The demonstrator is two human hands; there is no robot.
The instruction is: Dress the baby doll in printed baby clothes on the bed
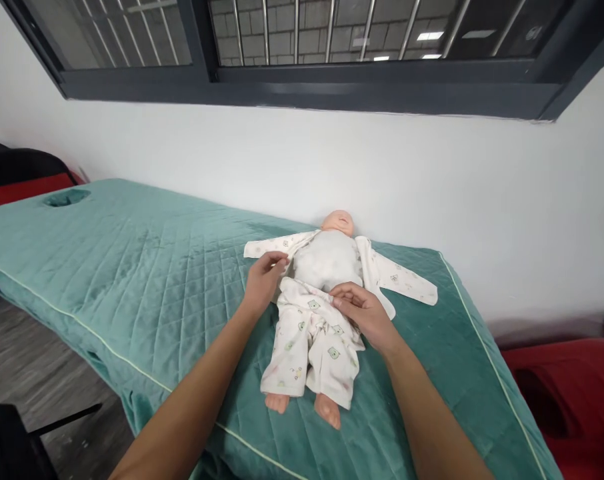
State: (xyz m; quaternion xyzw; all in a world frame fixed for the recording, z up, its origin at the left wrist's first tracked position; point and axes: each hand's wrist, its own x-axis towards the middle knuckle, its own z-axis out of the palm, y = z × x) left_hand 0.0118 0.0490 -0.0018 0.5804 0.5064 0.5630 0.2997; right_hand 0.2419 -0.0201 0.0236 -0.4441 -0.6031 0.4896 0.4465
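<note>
A baby doll (328, 259) lies on its back with its head toward the wall and its feet toward me. Its white printed shirt (407, 279) is spread apart at the front, baring the white, fluffy-looking torso, and the sleeves stretch out to both sides. Matching baby pants (293, 337) cover its legs up to the waist; the bare feet stick out below. My left hand (265, 283) pinches the shirt's front edge beside the torso. At the waistband, my right hand (365, 313) has its fingers closed on the pants.
Under the doll is a bed with a green quilted cover (172, 280), which has a hole near its far left end. A white wall (197, 157) and a barred window (312, 33) rise behind. Red plastic furniture (577, 380) stands right; a black object (12, 443) is lower left.
</note>
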